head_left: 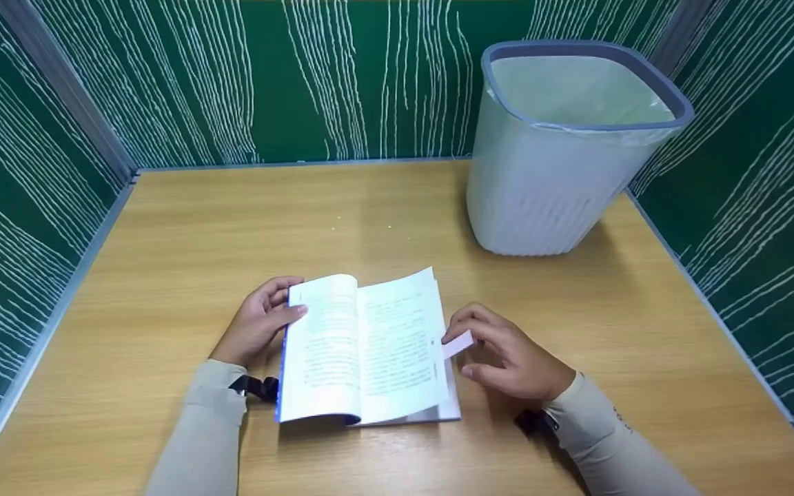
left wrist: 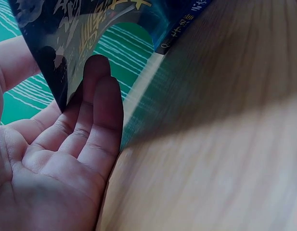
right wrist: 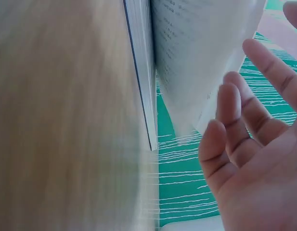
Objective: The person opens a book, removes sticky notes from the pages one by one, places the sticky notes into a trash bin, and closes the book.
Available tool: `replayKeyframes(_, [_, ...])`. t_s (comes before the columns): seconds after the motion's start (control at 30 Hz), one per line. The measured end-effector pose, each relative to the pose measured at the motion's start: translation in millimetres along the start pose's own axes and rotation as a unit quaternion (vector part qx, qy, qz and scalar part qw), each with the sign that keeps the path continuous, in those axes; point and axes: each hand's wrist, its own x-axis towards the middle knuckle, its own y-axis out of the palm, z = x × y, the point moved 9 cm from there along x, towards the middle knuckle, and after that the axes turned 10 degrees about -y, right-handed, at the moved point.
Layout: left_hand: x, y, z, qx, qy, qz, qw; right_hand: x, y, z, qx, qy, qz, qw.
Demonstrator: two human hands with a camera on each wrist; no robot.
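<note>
An open book (head_left: 397,344) lies on the table, its blue cover (left wrist: 138,14) visible from below in the left wrist view. My left hand (head_left: 259,320) grips the book's left side, thumb on the page and the other fingers behind the cover (left wrist: 107,96). A pale pink paper strip (head_left: 458,344) sticks out past the right page's edge. Beside it is my right hand (head_left: 511,355), its index fingertip at the strip and page edge, the thumb apart. In the right wrist view the fingers (right wrist: 254,106) are loosely bent near the raised page (right wrist: 201,57).
A white waste bin (head_left: 542,186) with a grey rim and a pale liner stands at the table's back right. Tiny white bits (head_left: 333,228) lie on the wooden table (head_left: 231,220). Green walls with white streaks (head_left: 183,83) enclose the back and sides.
</note>
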Motion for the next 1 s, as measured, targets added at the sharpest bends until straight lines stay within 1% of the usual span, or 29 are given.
replayKeyframes(0.13, [-0.8,-0.4,-0.6,-0.006,0.000,-0.003,1.0000,1.3,0.2,1.2,-0.021,0.003,0.009,0.9997])
replayKeyframes(0.27, [-1.6,-0.1,-0.6,-0.007,-0.003,-0.005,1.0000,2.5,0.4,4.0,-0.023,0.004,0.011,0.9997])
replayKeyframes(0.37, [-2.0,0.4,-0.5,-0.005,-0.006,-0.006,1.0000,4.0,4.0,6.4,-0.002,0.006,0.018,0.9998])
replayKeyframes(0.5, [-1.4,1.6,-0.7,-0.001,-0.007,-0.005,1.0000,6.0,14.9,8.6,0.040,0.026,0.036,0.9982])
replayKeyframes(0.6, [-1.3,1.7,-0.5,-0.002,-0.007,-0.002,1.0000,12.5,23.8,13.4,0.051,0.025,0.040,0.9976])
replayKeyframes(0.7, [-0.9,1.9,-0.8,-0.001,-0.007,-0.001,1.0000,23.7,27.8,19.1,0.056,0.014,0.017,0.9982])
replayKeyframes(0.83, [-0.7,1.6,-1.5,0.006,-0.003,-0.002,1.0000,42.0,28.5,23.1,0.072,0.009,-0.031,0.9969])
replayKeyframes(0.9, [-0.7,1.3,-1.5,0.010,-0.003,-0.002,0.9999,52.3,29.3,23.5,0.081,0.014,-0.051,0.9953])
replayKeyframes(1.0, [-0.6,0.5,-0.6,0.012,-0.004,-0.003,0.9999,66.8,33.6,21.4,0.102,0.036,-0.073,0.9914])
